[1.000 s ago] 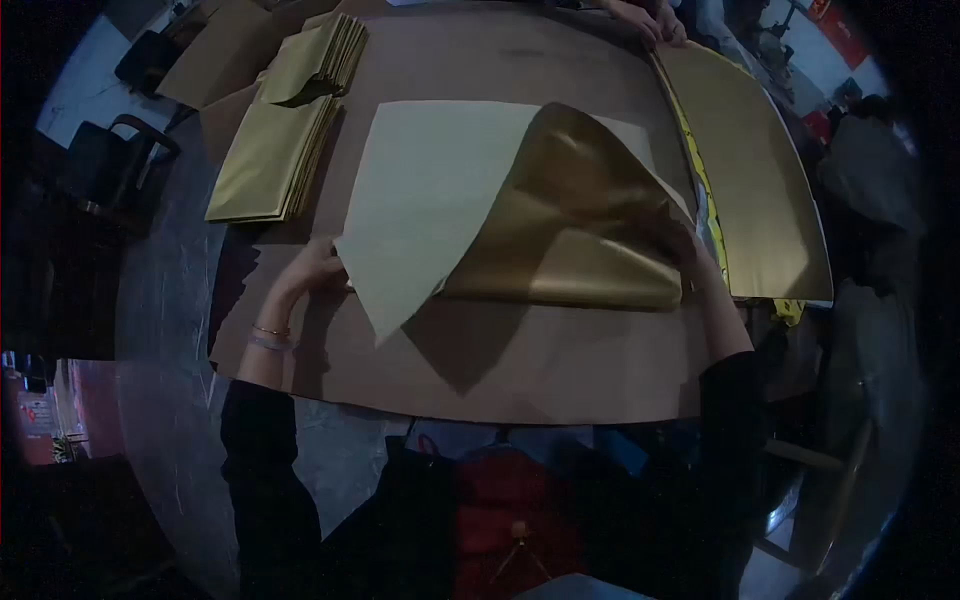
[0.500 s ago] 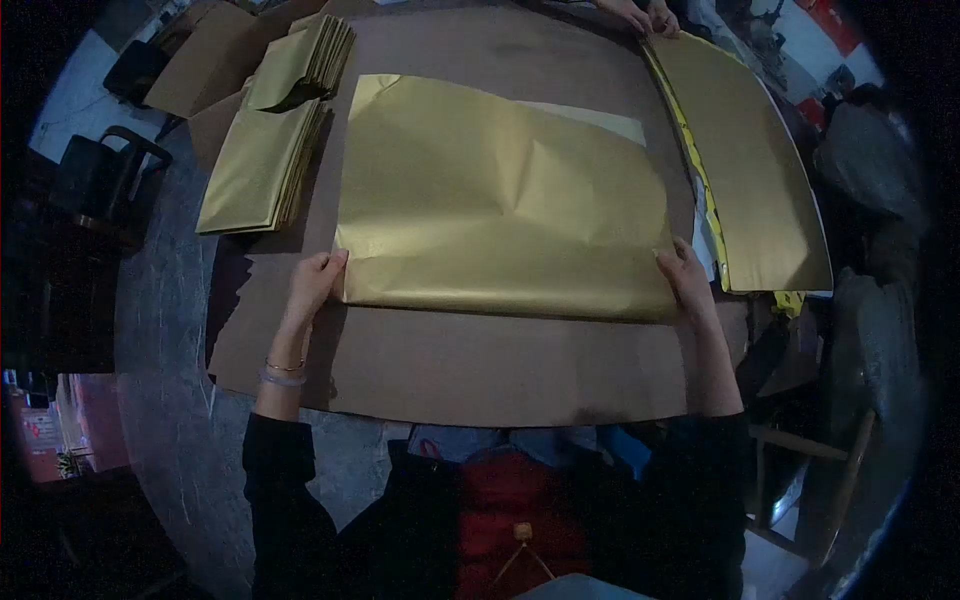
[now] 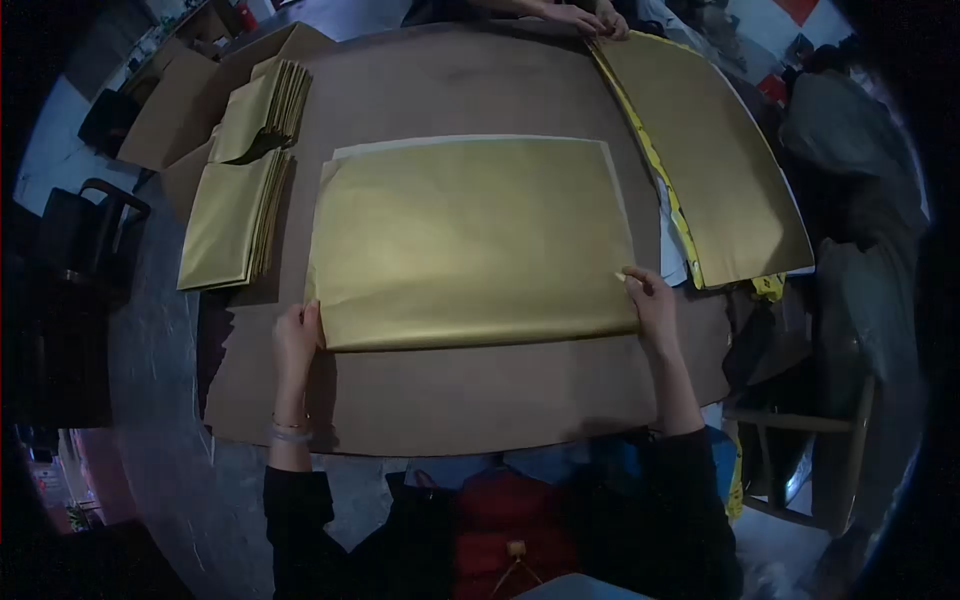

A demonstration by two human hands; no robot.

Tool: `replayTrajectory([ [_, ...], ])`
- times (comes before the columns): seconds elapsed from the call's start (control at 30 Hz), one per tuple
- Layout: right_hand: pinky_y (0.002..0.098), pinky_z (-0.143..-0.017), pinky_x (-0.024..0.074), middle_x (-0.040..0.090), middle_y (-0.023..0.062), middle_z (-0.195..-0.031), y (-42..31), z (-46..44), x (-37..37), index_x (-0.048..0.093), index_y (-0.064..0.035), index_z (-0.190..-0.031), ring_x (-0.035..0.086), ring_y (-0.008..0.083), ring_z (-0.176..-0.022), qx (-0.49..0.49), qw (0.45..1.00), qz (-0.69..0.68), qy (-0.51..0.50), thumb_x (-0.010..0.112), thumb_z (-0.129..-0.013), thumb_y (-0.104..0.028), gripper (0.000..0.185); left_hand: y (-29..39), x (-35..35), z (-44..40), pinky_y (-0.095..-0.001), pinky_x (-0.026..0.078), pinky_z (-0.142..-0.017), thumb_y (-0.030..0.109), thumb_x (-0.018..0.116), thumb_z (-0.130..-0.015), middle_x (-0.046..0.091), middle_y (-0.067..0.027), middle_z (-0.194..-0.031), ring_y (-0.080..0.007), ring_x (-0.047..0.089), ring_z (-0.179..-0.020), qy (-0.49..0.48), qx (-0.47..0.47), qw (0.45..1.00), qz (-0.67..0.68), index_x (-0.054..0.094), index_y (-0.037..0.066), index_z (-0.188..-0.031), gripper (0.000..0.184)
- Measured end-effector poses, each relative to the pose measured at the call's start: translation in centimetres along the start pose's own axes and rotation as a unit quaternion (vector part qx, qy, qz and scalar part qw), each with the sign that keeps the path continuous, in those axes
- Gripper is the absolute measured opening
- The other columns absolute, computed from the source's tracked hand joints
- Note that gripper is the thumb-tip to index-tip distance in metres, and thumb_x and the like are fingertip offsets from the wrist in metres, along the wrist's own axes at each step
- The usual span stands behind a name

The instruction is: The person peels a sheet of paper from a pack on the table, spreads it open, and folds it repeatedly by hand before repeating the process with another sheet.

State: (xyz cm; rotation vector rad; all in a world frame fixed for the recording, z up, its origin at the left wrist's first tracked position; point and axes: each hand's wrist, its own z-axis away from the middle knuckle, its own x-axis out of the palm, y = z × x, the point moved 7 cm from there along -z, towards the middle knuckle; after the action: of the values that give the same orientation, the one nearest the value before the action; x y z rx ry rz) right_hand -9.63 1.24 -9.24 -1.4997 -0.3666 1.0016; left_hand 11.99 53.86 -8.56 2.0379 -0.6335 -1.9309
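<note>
A large sheet of gold paper [image 3: 470,240] lies folded over in front of me, its rounded fold along the near edge. White edges of its underside show past the far and right sides. My left hand [image 3: 297,338] pinches the near left corner between thumb and fingers. On the other side, my right hand [image 3: 652,305] is closed on the right edge near the fold, thumb and index finger at the paper. Brown cardboard [image 3: 450,405] covers the table beneath it.
Folded gold paper stacks [image 3: 230,220] stand at the left, beside an open cardboard box [image 3: 175,110]. A pile of gold sheets [image 3: 710,160] with a yellow edge lies at the right. Another person's hands [image 3: 590,18] touch its far end. A wooden chair [image 3: 800,422] stands at the lower right.
The gold paper's top layer has come down flatter, and its dents and raised far edge have smoothed out. My hands still hold both sides. The camera view has shifted slightly.
</note>
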Motion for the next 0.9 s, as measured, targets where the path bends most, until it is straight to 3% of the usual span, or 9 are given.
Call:
replayTrajectory([
  [0.07, 0.0286, -0.082, 0.0443, 0.064, 0.0104, -0.098, -0.7, 0.2, -0.2, 0.063, -0.0002, -0.105, 0.059, 0.0166, -0.09, -0.019, 0.999, 0.046, 0.0, 0.058, -0.087, -0.016, 0.024, 2.0, -1.3, 0.6, -0.0487, 0.044, -0.061, 0.035, 0.053, -0.089, 0.058, -0.0259, -0.072, -0.0456, 0.058, -0.073, 0.014, -0.04, 0.998, -0.04, 0.058, -0.003, -0.077, 0.04],
  [0.13, 0.0309, -0.079, 0.046, 0.066, 0.0139, -0.093, -1.8, 0.9, -0.3, 0.064, 0.0005, -0.102, 0.062, 0.021, -0.089, -0.085, 0.991, 0.107, 0.001, 0.057, -0.086, -0.017, 0.024, 2.1, -1.5, 1.2, -0.0495, 0.044, -0.062, 0.036, 0.053, -0.089, 0.058, -0.0264, -0.073, -0.0457, 0.057, -0.074, 0.006, -0.047, 0.998, -0.041, 0.058, -0.002, -0.077, 0.04],
  [0.27, 0.033, -0.078, 0.0467, 0.067, 0.0148, -0.092, 0.9, 3.2, -1.7, 0.064, 0.0018, -0.101, 0.063, 0.0258, -0.088, -0.007, 0.994, 0.102, 0.021, 0.059, -0.085, -0.017, 0.025, 2.2, -2.0, 4.1, -0.0513, 0.043, -0.063, 0.036, 0.054, -0.089, 0.058, -0.0276, -0.076, -0.0462, 0.056, -0.076, -0.012, -0.056, 0.996, -0.075, 0.057, -0.002, -0.076, 0.04],
  [0.53, 0.0319, -0.08, 0.0466, 0.066, 0.0151, -0.094, 0.9, 5.7, -2.5, 0.064, 0.0019, -0.099, 0.063, 0.0239, -0.091, 0.023, 0.996, 0.073, 0.045, 0.06, -0.085, -0.016, 0.023, 3.6, -3.1, 7.4, -0.0462, 0.043, -0.06, 0.029, 0.056, -0.09, 0.057, -0.0269, -0.075, -0.0452, 0.055, -0.073, -0.01, -0.083, 0.996, -0.028, 0.055, -0.003, -0.077, 0.035],
  [0.6, 0.0327, -0.082, 0.0467, 0.066, 0.0158, -0.096, 0.4, 5.5, -2.6, 0.065, -0.0002, -0.099, 0.063, 0.025, -0.092, -0.017, 0.993, 0.087, 0.072, 0.06, -0.085, -0.016, 0.022, 3.8, -3.0, 7.1, -0.0451, 0.043, -0.059, 0.028, 0.056, -0.09, 0.056, -0.0266, -0.074, -0.0453, 0.055, -0.071, 0.001, -0.087, 0.996, 0.0, 0.055, -0.004, -0.078, 0.034],
  [0.9, 0.0342, -0.083, 0.047, 0.065, 0.0162, -0.098, -1.1, 5.4, -2.3, 0.066, -0.0014, -0.1, 0.063, 0.0282, -0.096, -0.016, 0.987, 0.118, 0.111, 0.062, -0.085, -0.018, 0.023, 3.1, -2.5, 6.3, -0.0452, 0.043, -0.061, 0.03, 0.055, -0.09, 0.057, -0.0264, -0.074, -0.0438, 0.057, -0.072, -0.009, -0.093, 0.994, -0.05, 0.056, -0.004, -0.077, 0.036],
])
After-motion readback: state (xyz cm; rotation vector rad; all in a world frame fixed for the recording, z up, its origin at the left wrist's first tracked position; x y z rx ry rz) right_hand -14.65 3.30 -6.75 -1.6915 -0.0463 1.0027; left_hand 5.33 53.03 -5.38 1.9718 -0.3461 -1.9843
